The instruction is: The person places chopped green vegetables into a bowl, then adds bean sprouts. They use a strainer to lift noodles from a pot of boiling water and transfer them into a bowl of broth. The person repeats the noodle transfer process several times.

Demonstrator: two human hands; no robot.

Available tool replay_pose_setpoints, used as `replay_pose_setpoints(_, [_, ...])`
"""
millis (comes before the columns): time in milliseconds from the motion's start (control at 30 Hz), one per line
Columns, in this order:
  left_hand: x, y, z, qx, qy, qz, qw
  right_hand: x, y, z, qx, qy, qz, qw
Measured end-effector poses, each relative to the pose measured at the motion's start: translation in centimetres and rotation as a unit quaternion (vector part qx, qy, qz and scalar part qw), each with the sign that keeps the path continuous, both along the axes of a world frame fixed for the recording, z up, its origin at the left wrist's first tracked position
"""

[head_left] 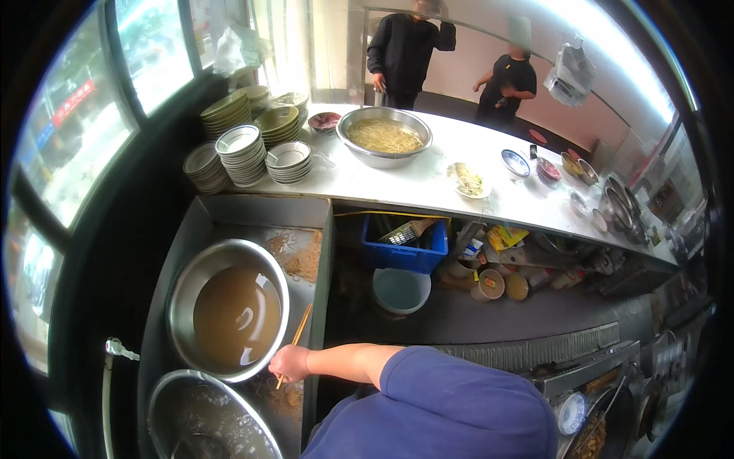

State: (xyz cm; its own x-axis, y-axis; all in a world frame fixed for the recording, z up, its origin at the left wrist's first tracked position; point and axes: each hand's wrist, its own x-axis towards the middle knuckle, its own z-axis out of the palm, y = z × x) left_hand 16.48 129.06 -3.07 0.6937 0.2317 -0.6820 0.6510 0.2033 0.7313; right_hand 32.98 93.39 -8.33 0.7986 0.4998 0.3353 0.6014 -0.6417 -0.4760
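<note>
Fingers of the right hand (290,363) clamp chopsticks (303,327) over the narrow strip between the far basin (182,306) and the sink's right wall (321,268); left fingers, cannot tell.

Two basins (183,314) in sink (264,206), chopsticks (301,326) right, bowls (243,162) on counter (459,145) behind

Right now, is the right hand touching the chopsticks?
Touching: the head view shows the right hand closed around the chopsticks, which stick out above and below it.
</note>
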Motion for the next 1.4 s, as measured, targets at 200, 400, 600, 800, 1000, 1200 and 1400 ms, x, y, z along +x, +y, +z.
replay_pose_setpoints(200, [-0.9,1.2,-0.9,-0.005,0.019,-0.006,1.0,0.0,0.1,0.6,-0.01,0.013,0.0,1.0])
replay_pose_setpoints(400, [-3.3,4.6,-5.6,-0.031,0.034,-0.009,0.999,0.0,-0.1,0.4,-0.016,-0.004,0.014,1.0])
replay_pose_setpoints(600, [-4.7,4.1,-6.3,-0.204,0.035,0.039,0.978,0.2,-0.1,0.2,-0.01,-0.006,0.019,1.0])
replay_pose_setpoints(800, [-1.5,1.9,-4.6,-0.467,0.013,0.171,0.868,-0.1,-0.3,0.3,-0.015,-0.023,0.029,0.999])
replay_pose_setpoints(1000, [2.0,8.2,-4.3,-0.723,-0.047,0.224,0.652,-0.1,-0.2,0.2,-0.032,-0.02,0.027,0.999])
replay_pose_setpoints(1200, [5.3,13.1,-6.7,-0.405,-0.103,0.151,0.896,-0.2,-0.2,0.0,-0.023,-0.015,0.018,0.999])
replay_pose_setpoints(1400, [1.2,8.4,-6.5,-0.275,-0.058,0.119,0.952,0.0,-0.2,0.1,-0.013,-0.01,0.006,1.0])
